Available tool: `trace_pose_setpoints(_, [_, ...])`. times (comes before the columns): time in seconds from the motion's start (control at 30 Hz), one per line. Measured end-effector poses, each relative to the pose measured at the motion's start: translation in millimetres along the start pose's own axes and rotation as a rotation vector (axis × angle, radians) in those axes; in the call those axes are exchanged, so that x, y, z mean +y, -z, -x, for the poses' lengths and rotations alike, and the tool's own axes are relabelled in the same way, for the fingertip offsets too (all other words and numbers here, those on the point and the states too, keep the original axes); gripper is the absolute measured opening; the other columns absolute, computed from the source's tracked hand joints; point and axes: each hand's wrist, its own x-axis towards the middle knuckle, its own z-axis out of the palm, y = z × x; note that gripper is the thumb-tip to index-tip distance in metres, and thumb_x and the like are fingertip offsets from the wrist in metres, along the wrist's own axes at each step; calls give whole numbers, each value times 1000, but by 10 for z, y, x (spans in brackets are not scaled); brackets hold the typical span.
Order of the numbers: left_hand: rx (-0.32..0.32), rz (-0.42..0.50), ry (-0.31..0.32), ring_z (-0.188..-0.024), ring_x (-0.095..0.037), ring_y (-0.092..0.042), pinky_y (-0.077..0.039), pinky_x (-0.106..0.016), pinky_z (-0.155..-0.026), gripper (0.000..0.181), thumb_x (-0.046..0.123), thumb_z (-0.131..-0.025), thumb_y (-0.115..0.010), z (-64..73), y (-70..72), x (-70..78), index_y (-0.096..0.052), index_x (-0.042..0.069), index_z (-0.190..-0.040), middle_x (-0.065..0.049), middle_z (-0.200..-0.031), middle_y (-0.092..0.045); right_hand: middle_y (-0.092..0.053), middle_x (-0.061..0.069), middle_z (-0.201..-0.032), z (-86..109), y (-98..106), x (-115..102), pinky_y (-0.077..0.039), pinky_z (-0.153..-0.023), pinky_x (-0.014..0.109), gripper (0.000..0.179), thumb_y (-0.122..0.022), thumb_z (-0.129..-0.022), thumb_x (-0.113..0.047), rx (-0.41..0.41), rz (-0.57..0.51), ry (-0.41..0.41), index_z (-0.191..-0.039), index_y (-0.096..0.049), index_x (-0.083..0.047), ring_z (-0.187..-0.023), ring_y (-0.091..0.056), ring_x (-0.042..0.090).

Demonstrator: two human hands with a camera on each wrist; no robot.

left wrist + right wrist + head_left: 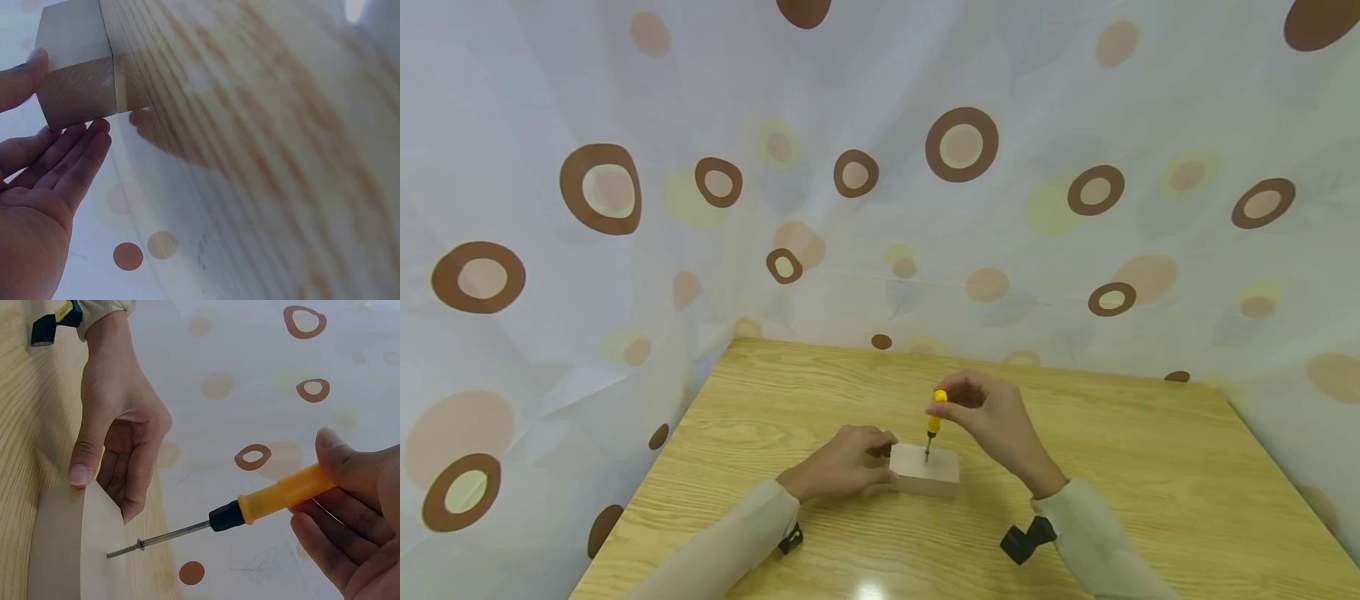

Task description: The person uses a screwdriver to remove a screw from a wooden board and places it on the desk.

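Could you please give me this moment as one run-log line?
left hand: grips pale block at one end | right hand: pinches yellow screwdriver | screw: at block's top face, screwdriver tip at its head, threads exposed

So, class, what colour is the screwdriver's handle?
The handle is yellow-orange, clearest in the right wrist view.

A cream-coloured left sleeve and a matching right sleeve run long down both forearms, leaving the left hand and right hand bare. At the left wrist is a small black device with a yellow patch; at the right wrist, a black mount has two blocky, angular parts.
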Motion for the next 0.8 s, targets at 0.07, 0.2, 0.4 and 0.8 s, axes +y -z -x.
trace_pose_setpoints(0.07, [-1,-1,-2,-100,-12,-67,-56,-25,-89,44,38,-94,-77,0,-1,0,-69,7,-124,5,-106,-69,-75,0,-105,-3,21,-5,-60,-83,31,19,-78,-93,-23,-28,-24,-4,-110,-75,-16,-93,-73,17])
trace_pose_setpoints(0.2, [-6,-2,4,-101,-11,-67,-55,-24,-89,44,38,-94,-77,4,2,-5,-69,7,-124,6,-107,-69,-74,0,-116,-13,49,-12,-59,-88,33,19,-71,-99,-20,-100,-34,5,-118,-75,-22,-100,-72,18])
trace_pose_setpoints(0.4, [-12,5,8,-103,-12,-67,-55,-25,-91,46,40,-95,-76,-3,2,-16,-68,6,-126,5,-109,-68,-74,-1,-105,-3,12,-6,-60,-78,32,25,-79,-93,-30,-23,25,-8,-114,-74,-20,-88,-72,20])
trace_pose_setpoints(0.8, [-13,4,-2,-104,-13,-67,-55,-25,-91,48,41,-96,-75,-9,-3,-32,-68,5,-127,3,-112,-69,-73,-1,-112,-8,4,-30,-59,-84,32,22,-76,-96,-27,-61,48,8,-117,-73,-24,-97,-71,13])
